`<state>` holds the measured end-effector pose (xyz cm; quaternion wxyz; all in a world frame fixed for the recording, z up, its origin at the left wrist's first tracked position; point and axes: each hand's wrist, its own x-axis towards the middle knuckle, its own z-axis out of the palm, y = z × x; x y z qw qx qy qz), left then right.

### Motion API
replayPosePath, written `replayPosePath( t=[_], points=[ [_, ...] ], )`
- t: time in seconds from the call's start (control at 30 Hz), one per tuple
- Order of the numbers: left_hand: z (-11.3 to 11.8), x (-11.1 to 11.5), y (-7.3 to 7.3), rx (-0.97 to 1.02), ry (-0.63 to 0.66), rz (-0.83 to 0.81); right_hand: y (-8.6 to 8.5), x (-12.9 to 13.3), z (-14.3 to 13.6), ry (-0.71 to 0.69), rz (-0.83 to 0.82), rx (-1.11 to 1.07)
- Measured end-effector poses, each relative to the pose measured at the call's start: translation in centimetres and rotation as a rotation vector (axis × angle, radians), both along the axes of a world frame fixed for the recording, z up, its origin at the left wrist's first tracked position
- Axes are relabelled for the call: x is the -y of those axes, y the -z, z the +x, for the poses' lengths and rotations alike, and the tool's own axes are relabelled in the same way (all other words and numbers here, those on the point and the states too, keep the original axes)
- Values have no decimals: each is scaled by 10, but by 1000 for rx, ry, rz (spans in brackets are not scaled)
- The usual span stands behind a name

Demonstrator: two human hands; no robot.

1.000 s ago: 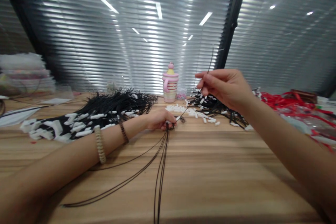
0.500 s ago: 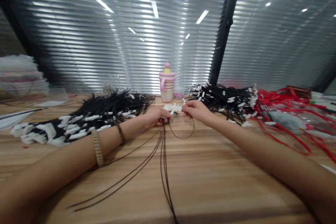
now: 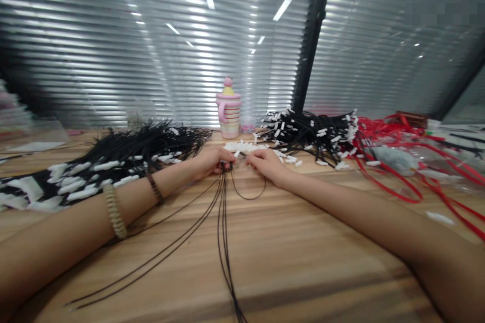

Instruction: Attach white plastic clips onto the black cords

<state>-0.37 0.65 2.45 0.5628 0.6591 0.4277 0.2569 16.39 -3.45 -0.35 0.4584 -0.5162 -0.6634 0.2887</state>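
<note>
the left hand (image 3: 210, 160) rests on the wooden table (image 3: 303, 262) with its fingers pinched shut on the gathered ends of a few thin black cords (image 3: 223, 212), which run from that pinch back toward the viewer across the wood, some straight and a couple splaying off to the left. the right hand (image 3: 265, 163) lies just beside it, fingertips close to the left hand's and pinched on the end of one more cord, whose slack hangs as a small loop (image 3: 248, 194) on the table between the two wrists. it looks as if this loose cord is being brought in to join the bunch held by the left hand, so the step in hand is the gathering of single cords into one bundle; whether a clip is being fitted at the pinch is too small to tell. the next move would call for keeping the left pinch firm so the ends do not slip out of line while the new end is tucked in. just beyond the fingertips lies a scatter of small white clips (image 3: 242, 146). to the left spreads a large heap of black cords with white tags (image 3: 113, 161); to the right a second black heap (image 3: 314, 131), and past it a tangle of red cords (image 3: 397, 161). a pink lidded cup (image 3: 228, 113) stands at the back by the window blinds (image 3: 151, 50).
</note>
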Motion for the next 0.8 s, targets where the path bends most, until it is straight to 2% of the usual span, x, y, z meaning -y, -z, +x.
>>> replayPosePath(
  t=[0.27,0.8],
  points=[
    [-1,-8,3,-20,-20,-5,0,-4,2,44,-60,-119],
    [-2,-9,3,-84,-67,-51,6,-13,2,81,-25,-38]
  ],
)
